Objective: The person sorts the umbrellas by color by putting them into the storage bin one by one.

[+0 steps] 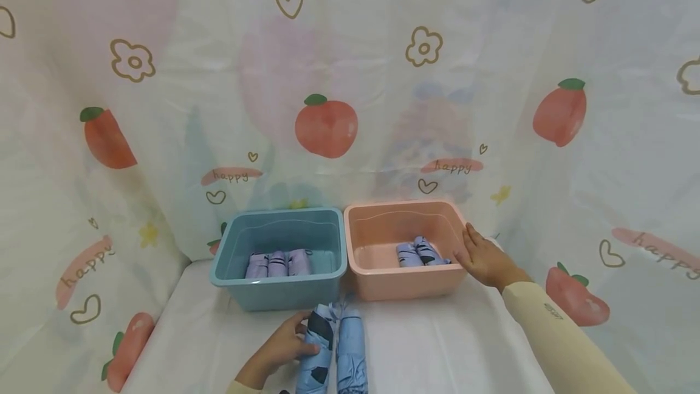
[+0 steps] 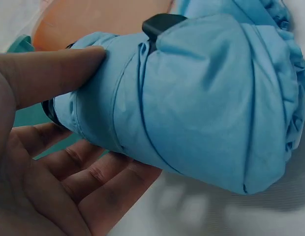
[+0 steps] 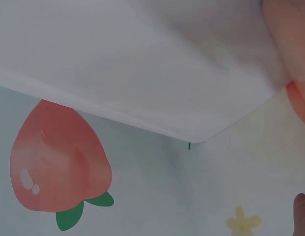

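My left hand (image 1: 281,345) grips a folded blue umbrella (image 1: 319,348) with dark patches, above the near part of the table. In the left wrist view its thumb lies on top of the blue cloth (image 2: 201,103) and the fingers pass underneath. Beside it, to the right, lies a second folded blue umbrella (image 1: 352,351). My right hand (image 1: 489,258) rests with straight fingers against the right side of the pink bin (image 1: 404,284). Inside that bin are two folded bluish umbrellas with dark marks (image 1: 409,255). The right wrist view shows only a fingertip (image 3: 301,216).
A teal bin (image 1: 290,293) stands left of the pink one, their rims nearly touching. Several folded purple umbrellas (image 1: 277,265) lie in it. Both bins stand at the back of a white-covered table (image 1: 432,345), before a fruit-printed curtain (image 1: 361,65).
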Motion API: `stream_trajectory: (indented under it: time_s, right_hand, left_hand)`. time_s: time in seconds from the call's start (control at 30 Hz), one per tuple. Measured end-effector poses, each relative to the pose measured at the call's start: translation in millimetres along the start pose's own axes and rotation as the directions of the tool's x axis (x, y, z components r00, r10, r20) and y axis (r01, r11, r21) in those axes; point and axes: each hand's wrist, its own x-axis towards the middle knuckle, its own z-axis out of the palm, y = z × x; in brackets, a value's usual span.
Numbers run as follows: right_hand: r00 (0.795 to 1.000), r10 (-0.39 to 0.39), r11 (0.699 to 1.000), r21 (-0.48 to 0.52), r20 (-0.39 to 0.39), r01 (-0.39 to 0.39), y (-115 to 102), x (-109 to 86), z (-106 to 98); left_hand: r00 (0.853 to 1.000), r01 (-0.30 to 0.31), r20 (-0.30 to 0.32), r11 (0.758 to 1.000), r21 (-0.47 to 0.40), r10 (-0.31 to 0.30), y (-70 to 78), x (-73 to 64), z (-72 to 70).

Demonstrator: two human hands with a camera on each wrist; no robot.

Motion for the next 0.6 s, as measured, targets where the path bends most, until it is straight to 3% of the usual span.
stream_trajectory:
  time_s: [0.27,0.43,0.6]
  right_hand:
    - [1.0,-0.01,1.0,-0.027,-0.012,0.01,2,1.1,4]
    - [1.0,-0.003,0.999,-0.033,-0.011,0.003,2,1.7,4]
    - [1.0,-0.002,1.0,-0.022,-0.005,0.002,1,1.4,3]
  left_hand:
    - [0.993,-0.095,0.06,0.995,-0.023,0.097,30.1,-8.5,-15.4]
    - [0.978,-0.195,0.083,0.979,0.059,0.19,53.2,-6.7,-27.4]
    - [0.964,-0.256,0.107,0.956,0.142,0.243,77.1,-2.2,-33.4]
